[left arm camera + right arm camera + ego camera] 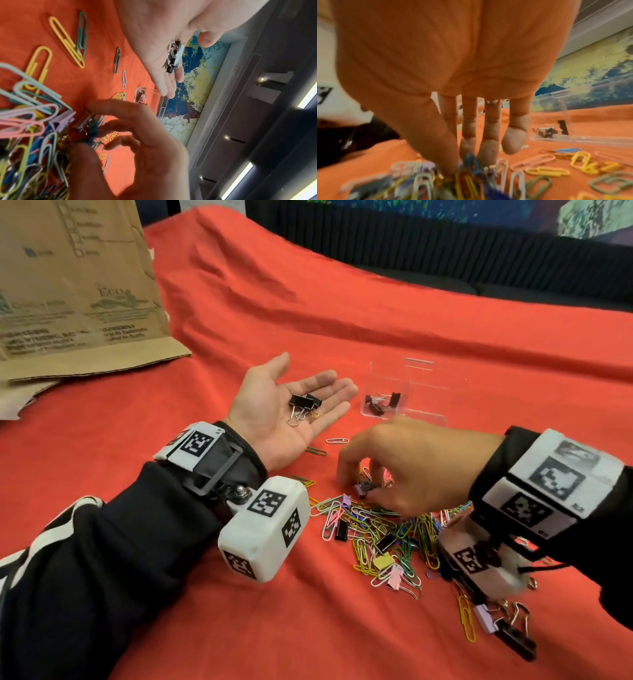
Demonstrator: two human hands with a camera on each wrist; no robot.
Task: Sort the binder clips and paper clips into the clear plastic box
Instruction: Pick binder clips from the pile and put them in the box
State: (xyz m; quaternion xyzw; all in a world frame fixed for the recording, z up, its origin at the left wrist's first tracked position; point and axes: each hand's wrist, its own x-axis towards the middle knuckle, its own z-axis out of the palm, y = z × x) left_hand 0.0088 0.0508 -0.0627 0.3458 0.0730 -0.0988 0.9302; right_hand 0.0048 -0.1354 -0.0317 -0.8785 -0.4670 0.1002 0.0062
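My left hand (317, 376) lies palm up and open on the red cloth, with black binder clips (305, 405) resting loose on the palm; they also show in the left wrist view (172, 58). The clear plastic box (399, 381) stands just right of that hand, lid open, with a few black binder clips (380, 404) inside. My right hand (359, 482) reaches down into the far edge of the coloured paper clip pile (376, 537). Its thumb and fingertips (102, 108) pinch a purple binder clip (80, 125) tangled with paper clips.
A brown paper bag (75, 285) lies flat at the back left. More binder clips, purple and black (503, 628), lie under my right forearm. Single paper clips (337, 440) are scattered between the hands. The cloth's far edge meets a dark couch back (445, 244).
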